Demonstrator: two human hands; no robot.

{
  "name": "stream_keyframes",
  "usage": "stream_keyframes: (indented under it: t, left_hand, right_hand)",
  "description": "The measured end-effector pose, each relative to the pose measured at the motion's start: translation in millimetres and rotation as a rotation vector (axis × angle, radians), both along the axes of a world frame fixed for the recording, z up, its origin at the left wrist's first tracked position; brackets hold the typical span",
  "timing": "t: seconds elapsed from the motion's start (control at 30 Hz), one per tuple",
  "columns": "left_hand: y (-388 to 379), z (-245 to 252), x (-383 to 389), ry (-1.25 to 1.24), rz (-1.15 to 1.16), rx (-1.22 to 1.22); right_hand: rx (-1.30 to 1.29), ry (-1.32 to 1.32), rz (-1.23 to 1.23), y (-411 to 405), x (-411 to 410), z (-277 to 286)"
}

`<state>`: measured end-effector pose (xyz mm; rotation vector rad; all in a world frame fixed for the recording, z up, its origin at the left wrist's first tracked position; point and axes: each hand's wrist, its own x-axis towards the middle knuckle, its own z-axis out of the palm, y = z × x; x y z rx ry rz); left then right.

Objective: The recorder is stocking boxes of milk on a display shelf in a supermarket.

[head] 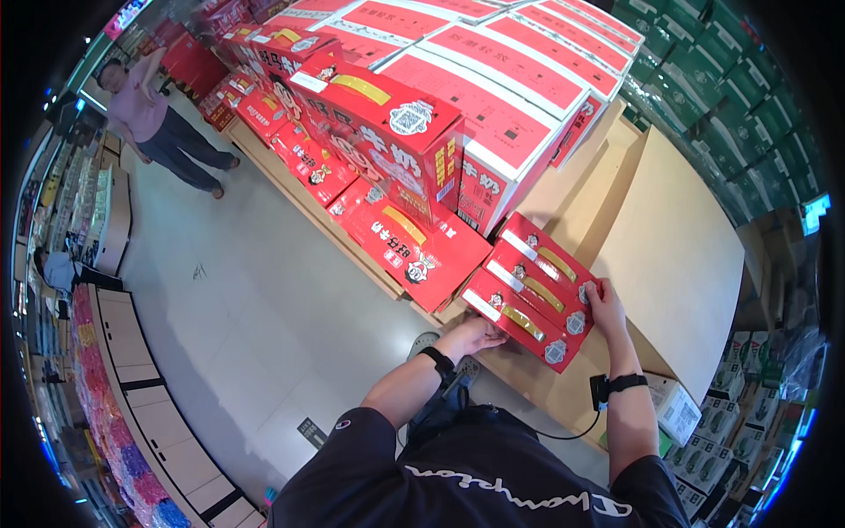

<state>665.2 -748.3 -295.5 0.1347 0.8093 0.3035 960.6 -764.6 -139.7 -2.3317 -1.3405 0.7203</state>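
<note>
Three red gift cartons (pixel 528 288) stand side by side on a pale wooden display stand (pixel 502 360), their tops facing up. Each has a gold carry strap, a white strip, a small cartoon figure and a printed code. My left hand (pixel 472 335) grips the near left edge of the row, its fingertips partly hidden against the side. At the opposite end, my right hand (pixel 606 307) holds the cartons, with fingers over the edge near a code. A larger red carton (pixel 412 241) lies flat just left of the row, close beside it.
A tall red carton (pixel 383 125) stands behind, before stacked white-and-red cases (pixel 495 99). A sloping wooden panel (pixel 686 244) rises at right, near green cartons (pixel 719 99). A person (pixel 142 105) stands in the aisle (pixel 218 264) at upper left. White cabinets (pixel 152 396) line the left.
</note>
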Motion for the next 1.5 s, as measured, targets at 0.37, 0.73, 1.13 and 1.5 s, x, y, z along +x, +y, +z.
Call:
stream_keyframes:
  t: [0.37,0.73,1.13,1.5]
  left_hand:
    - [10,1,-8,0.167,-0.182,0.09]
    - [-7,76,-82,0.442,-0.439,0.438]
    - [5,149,-210,0.827,-0.564,0.988]
    - [6,111,-462,0.828,-0.026,0.916]
  right_hand:
    - [0.003,0.002,-0.029,-12,4,-23]
    - [0.438,1.647,-0.937,-86,-97,-52]
    - [0.019,1.736,-0.862,-181,-104,-233]
    - [-0.779,1.039,0.124,-38,-323,-274]
